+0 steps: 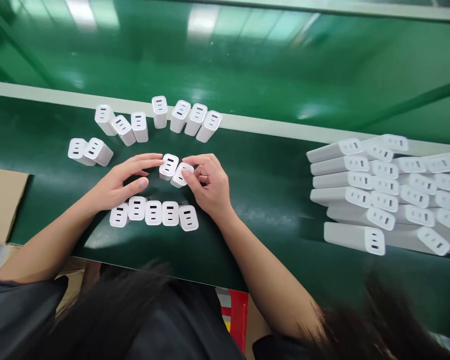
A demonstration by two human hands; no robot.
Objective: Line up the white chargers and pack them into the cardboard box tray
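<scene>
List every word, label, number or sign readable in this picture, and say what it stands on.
None can be read. The small white plastic charger blocks between the left hand and right hand show only dark port slots. The stacked long white chargers and the green belt bear no print.

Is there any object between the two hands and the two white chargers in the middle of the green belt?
No. The left hand touches one charger with its fingers, and the right hand touches the other charger. The row of five chargers lies nearer the person.
</scene>
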